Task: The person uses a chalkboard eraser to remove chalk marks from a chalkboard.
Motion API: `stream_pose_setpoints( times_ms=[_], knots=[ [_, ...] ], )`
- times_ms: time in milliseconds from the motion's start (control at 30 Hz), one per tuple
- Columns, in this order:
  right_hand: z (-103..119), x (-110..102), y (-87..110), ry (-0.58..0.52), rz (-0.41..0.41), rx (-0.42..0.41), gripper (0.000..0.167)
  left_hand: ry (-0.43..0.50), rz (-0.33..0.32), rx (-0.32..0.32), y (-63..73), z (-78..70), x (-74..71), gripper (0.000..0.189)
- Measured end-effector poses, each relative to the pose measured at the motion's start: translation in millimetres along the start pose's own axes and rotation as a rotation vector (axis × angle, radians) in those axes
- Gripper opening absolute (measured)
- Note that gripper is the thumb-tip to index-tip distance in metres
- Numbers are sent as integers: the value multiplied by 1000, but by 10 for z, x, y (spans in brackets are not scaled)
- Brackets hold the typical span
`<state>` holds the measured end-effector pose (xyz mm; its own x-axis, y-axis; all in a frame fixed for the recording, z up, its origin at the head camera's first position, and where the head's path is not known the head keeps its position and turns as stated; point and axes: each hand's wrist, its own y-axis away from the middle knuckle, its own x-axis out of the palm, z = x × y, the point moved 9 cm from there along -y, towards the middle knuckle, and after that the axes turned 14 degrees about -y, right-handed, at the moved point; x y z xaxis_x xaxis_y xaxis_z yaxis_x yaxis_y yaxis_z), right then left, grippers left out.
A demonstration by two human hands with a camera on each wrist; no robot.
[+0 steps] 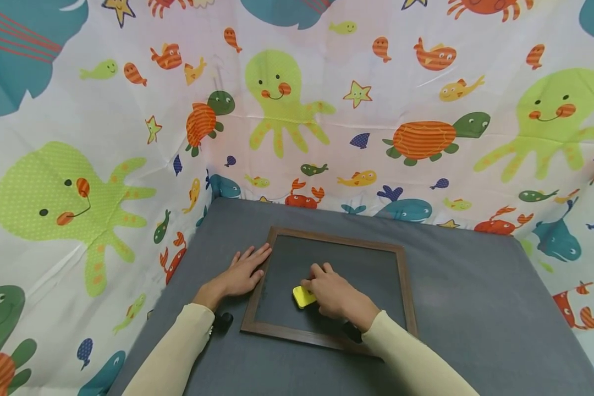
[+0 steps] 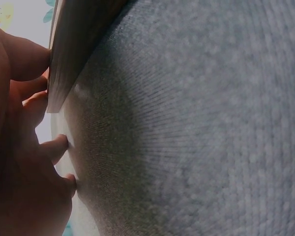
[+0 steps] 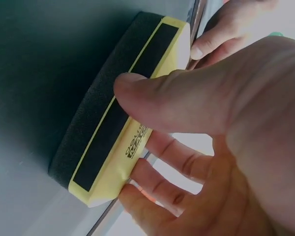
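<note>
A chalkboard (image 1: 348, 264) in a brown wooden frame (image 1: 326, 235) lies on the grey cloth. My right hand (image 1: 334, 291) grips a yellow board eraser (image 1: 303, 297) over the board's left half. In the right wrist view the thumb lies along one side of the eraser (image 3: 101, 147) and the other fingers hold its far side. Its dark felt face is against the dark board surface. My left hand (image 1: 240, 273) rests at the frame's left side, fingers extended, with fingertips on the wood. The left wrist view shows the thumb and fingertips at the frame's edge (image 2: 71, 54).
Grey cloth (image 1: 475, 308) covers the table around the board. A white curtain (image 1: 322, 181) printed with sea animals hangs behind it and along both sides. Dark wrist straps show at both sleeves (image 1: 178, 341).
</note>
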<state>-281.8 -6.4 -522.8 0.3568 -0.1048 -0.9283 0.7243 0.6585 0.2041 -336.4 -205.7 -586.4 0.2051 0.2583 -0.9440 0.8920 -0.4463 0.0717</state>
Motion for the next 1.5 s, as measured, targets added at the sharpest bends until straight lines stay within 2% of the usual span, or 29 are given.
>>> stream_pose_setpoints(
  times_ms=[167,333,433,667,933,1167,1267,1500],
  knots=[
    [-20,-31,84,-20,-8,-31,63,17,-3,7,-28,6,12,67],
    [-20,-46,82,0,-17,-71,61,7,-4,9,-32,4,1,67],
    [-23,-64,65,12,-19,-77,60,1,-7,1,-42,22,4,67],
    [-40,-218,78,-37,-54,-73,56,6,-15,8,-60,11,2,68],
    [-140,-479,136,-79,-106,-36,50,10,2,13,-47,-6,7,67],
    [-281,-797,224,-130,-145,11,51,29,2,25,-26,-11,9,68],
    [-381,-941,297,-135,-155,50,54,26,6,24,-15,-8,27,68],
    [-679,-1353,540,-194,-242,153,56,34,-4,20,3,0,41,68]
  ],
)
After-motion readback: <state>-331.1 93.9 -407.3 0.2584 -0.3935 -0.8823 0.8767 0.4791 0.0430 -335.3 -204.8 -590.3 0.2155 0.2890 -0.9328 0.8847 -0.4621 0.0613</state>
